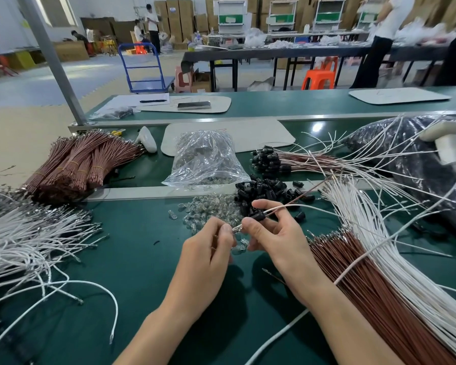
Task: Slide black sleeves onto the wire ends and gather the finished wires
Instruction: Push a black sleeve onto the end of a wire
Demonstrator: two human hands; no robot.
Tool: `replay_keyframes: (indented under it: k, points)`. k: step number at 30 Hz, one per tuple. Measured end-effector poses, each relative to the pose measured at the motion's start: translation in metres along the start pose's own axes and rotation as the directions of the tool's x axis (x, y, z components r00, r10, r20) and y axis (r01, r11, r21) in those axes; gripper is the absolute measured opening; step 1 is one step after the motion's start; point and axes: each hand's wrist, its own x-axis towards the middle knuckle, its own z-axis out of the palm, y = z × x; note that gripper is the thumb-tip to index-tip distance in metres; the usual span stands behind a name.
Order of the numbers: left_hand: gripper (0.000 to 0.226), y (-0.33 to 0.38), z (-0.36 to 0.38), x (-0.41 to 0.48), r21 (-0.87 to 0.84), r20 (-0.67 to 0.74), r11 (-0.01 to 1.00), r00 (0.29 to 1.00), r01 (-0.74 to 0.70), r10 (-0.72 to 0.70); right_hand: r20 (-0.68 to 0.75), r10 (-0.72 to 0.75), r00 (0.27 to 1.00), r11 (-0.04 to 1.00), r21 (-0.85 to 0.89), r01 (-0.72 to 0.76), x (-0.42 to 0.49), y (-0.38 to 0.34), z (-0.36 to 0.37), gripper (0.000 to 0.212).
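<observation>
Black sleeve (258, 215) sits threaded on a pair of thin wires (291, 205), one white and one brown, held just above the green worktop (142, 259) in front of the person. The right hand (277, 233) has its grip closed on the sleeve, thumb and forefinger pinching it. The left hand (208, 248) pinches the bare metal wire ends (236, 229) that poke out just beside it.

From where I stand the sleeve looks small, light and stiff, the sort of thing that rolls off if dropped. The wires look limp and springy, so I'd judge the best hold is close behind the metal tips, where they flex least. The tips seem thin (easily bent, I'd guess), so a gentle pinch suits them.

Just beyond the hands lies a loose heap of black sleeves (263, 192), and beside it a scatter of small clear glass pieces (211, 212). Behind those a clear plastic bag (206, 159) lies slumped, with what look like similar pieces showing through its lower edge. At the far right a large dark bag (406, 154) bulges, and I cannot tell what fills it.

The finished wires (267, 160), their sleeved ends bunched together, lie between the clear bag and the dark one. Unsleeved stock, brown wires (366, 280) and white wires (379, 227), fans out beside the right forearm.
</observation>
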Motion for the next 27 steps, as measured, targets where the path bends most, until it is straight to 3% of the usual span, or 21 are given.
replay_keyframes:
  k: [19,27]
  points:
    - [0.038,0.0026,-0.0023,-0.0015,0.047,0.027,0.998,0.999,-0.032,0.031,0.008,-0.017,1.000,1.000,-0.004,0.017,0.0009,0.0007,0.0015,0.031]
    - [0.017,0.0076,0.0004,-0.0017,-0.056,0.072,0.998,0.997,0.024,-0.020,-0.001,-0.031,1.000,1.000,-0.005,0.031,0.0030,0.0018,0.0011,0.031]
